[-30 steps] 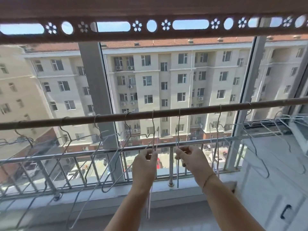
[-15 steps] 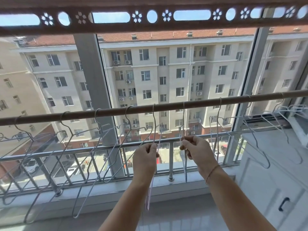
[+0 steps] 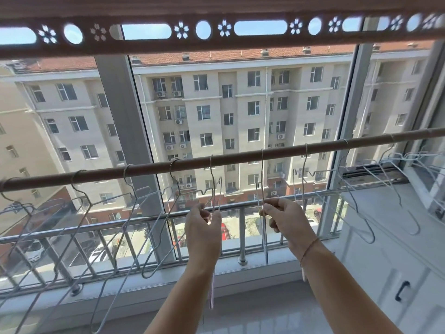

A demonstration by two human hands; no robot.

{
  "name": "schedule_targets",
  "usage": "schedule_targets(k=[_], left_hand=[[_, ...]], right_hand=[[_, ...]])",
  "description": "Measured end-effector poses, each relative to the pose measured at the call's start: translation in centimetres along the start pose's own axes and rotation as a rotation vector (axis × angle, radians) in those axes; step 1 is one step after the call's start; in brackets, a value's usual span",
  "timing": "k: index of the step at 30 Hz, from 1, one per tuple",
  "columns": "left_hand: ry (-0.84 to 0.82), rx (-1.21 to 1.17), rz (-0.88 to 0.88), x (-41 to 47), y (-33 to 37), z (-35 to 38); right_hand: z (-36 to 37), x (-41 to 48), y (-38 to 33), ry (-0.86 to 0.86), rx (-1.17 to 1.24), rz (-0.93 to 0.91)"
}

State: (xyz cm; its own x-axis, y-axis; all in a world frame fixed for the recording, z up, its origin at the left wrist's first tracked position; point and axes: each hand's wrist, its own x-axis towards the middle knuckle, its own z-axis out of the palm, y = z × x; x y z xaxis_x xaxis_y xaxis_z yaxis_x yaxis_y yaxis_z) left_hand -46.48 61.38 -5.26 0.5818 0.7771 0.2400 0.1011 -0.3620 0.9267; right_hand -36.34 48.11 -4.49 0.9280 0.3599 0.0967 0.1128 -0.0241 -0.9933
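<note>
In the lower left of the frame, slanted grey wire hangers [image 3: 124, 171] dangle from the brown round rod [image 3: 240, 158]. At centre the left hand [image 3: 203, 227] pinches a thin edge-on wire hanger [image 3: 212, 186] hooked on the rod, fingers curled round it. Just right, the right hand [image 3: 286, 220] grips a second thin wire hanger [image 3: 262, 174], likewise hooked. The step looks like spacing hangers; next, each should slide sideways with its hook kept seated.

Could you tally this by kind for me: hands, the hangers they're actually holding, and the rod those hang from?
Hands: 2 (left hand, right hand)
Held hangers: 2 (left hanger, right hanger), each pinched by the hand on its side and hooked over the rod
Rod: 1
Total: 5
</note>
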Motion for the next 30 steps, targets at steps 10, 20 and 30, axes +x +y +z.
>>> schedule_targets(k=[10,20,30], left_hand=[[-0.084,-0.152,0.255,-3.1,5.1,3.7],[-0.345,-0.215,0.261,-8.9,10.1,14.0],[-0.133,-0.171,0.098,-11.2,11.7,24.0]], right_hand=[[-5.3,-2.2,-2.1,0.196,-0.126,-0.245],[-16.7,-1.1,-1.9,0.416,-0.16,-0.378],[-28.1,3.3,1.1,0.337,-0.299,-0.379]])
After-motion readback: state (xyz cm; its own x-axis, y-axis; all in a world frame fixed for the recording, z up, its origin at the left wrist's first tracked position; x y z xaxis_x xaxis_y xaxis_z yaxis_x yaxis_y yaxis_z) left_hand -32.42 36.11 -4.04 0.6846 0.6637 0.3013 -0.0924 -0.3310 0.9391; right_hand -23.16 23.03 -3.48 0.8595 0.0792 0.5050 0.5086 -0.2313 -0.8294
